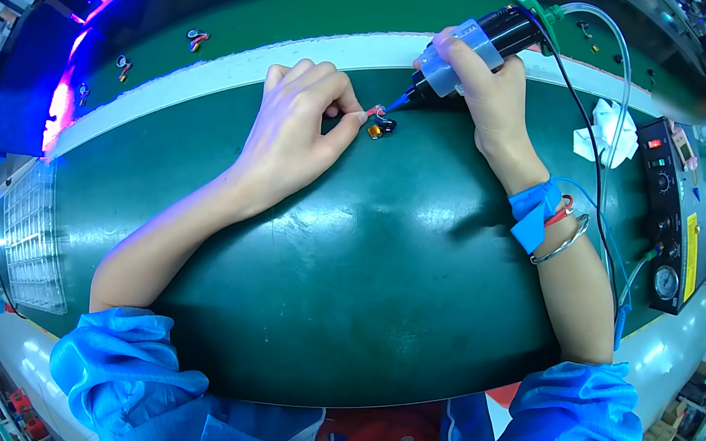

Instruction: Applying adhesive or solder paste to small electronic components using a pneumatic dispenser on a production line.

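Observation:
My left hand point(299, 126) pinches the red end of a small wired electronic part point(378, 128) between thumb and forefinger. The part has black and orange-yellow pieces and rests low over the green tabletop point(349, 247). In my right hand point(500, 101) is a glue-dispensing syringe point(463, 57), a black and translucent barrel with a green cap. It tilts down to the left. Its blue tapered tip point(401, 102) is at the part, close to my left fingertips; whether it touches cannot be told. The fingers behind the barrel are partly hidden.
A clear hose point(626, 56) and black cable run from the syringe toward a black control box point(669, 213) with a gauge at the right. Crumpled white tissue point(608, 135) lies beside it. Similar parts point(198, 39) sit on the green belt beyond the white rail point(209, 85). Clear trays point(35, 237) are at left.

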A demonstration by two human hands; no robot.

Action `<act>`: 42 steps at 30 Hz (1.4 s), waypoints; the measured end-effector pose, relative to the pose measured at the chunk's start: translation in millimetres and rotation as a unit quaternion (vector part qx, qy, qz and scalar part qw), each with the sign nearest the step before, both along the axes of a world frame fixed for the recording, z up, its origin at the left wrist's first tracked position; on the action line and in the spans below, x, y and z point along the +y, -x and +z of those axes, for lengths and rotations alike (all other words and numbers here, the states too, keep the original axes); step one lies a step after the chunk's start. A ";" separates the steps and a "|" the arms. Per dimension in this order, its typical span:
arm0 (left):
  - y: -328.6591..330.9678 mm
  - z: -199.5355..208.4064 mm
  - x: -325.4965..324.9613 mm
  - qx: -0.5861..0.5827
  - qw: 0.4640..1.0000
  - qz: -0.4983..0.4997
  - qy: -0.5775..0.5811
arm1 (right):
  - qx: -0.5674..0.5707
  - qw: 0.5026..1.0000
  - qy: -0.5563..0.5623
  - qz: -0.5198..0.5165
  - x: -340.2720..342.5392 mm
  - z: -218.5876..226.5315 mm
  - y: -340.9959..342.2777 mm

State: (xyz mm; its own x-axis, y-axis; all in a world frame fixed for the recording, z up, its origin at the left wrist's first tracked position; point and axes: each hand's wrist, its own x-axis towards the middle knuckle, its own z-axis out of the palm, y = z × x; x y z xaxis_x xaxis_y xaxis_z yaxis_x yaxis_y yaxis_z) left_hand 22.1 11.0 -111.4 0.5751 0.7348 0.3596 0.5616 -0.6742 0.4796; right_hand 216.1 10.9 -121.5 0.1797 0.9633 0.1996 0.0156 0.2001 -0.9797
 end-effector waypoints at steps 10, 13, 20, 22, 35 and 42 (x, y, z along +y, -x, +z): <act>1.3 -0.9 -1.9 0.007 1.000 0.000 -0.003 | 0.021 0.999 -0.003 -0.027 1.7 3.1 2.8; -0.6 3.6 -1.9 0.008 1.000 0.002 -0.016 | 0.053 0.994 -0.049 -0.076 5.7 5.1 1.6; 21.0 -3.8 62.7 0.042 0.995 0.082 -0.044 | 0.133 0.977 -0.050 -0.160 10.1 0.3 -13.0; 41.6 -6.4 98.6 0.071 0.987 0.139 0.045 | 0.152 0.972 -0.049 -0.171 10.8 1.5 -7.6; -80.0 7.8 150.6 0.005 1.000 0.012 -0.028 | 0.220 0.898 -0.136 -0.357 27.0 9.0 -46.3; -139.5 -11.9 127.9 0.025 0.996 0.016 -0.082 | 0.226 0.881 -0.118 -0.399 30.2 5.1 -58.3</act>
State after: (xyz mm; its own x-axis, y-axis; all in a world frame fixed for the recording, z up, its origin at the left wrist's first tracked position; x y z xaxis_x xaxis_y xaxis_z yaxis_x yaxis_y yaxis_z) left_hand 161.6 138.9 -123.2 0.5733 0.6867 0.4469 0.6039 -0.7228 0.3359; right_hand 274.4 41.1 -116.4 0.8934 0.4350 0.1124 -0.1368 0.5016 -0.8542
